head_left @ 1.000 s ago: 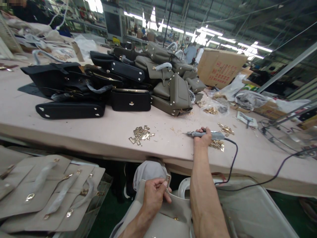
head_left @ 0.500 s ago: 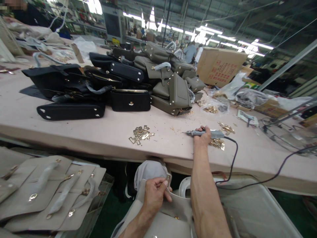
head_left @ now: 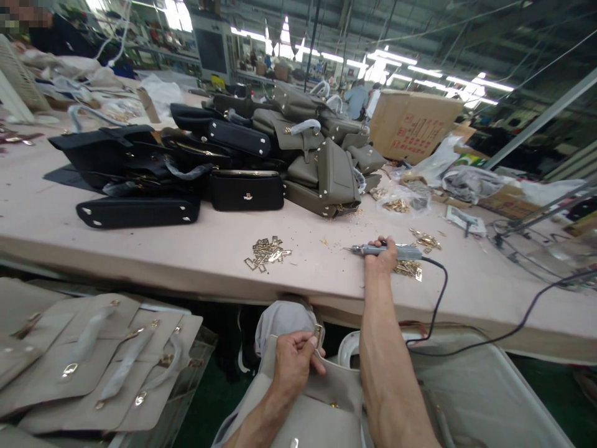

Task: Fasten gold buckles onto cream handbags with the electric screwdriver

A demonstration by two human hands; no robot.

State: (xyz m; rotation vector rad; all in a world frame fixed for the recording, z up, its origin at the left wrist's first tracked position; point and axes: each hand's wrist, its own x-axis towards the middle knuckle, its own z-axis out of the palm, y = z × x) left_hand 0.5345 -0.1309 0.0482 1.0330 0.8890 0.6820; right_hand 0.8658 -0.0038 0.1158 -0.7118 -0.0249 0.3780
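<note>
On my lap lies a beige handbag (head_left: pixel 321 398). My left hand (head_left: pixel 295 359) pinches the edge of its flap, where a small rectangular metal plate (head_left: pixel 318 334) shows above the fingers. My right hand (head_left: pixel 383 254) is closed round a grey electric screwdriver (head_left: pixel 401 251), held low over the table with its tip pointing left. A dark cord runs from the tool's back end. Under and behind that hand are gold metal fittings (head_left: pixel 409 269), partly covered by the tool. Left of the tip lies a pile of rectangular gold frames (head_left: pixel 267 253).
Black handbags (head_left: pixel 140 211) and olive handbags (head_left: pixel 326 177) are heaped on the table (head_left: pixel 317 274). A cardboard box (head_left: pixel 415 127) stands behind. More beige bags (head_left: pixel 88 367) are stacked at lower left. A pale bin (head_left: pixel 485 392) sits at lower right, with the cord (head_left: pixel 508 333) above it.
The view has shifted very slightly. Both hands keep their places, the left at the flap and the right round the screwdriver.
</note>
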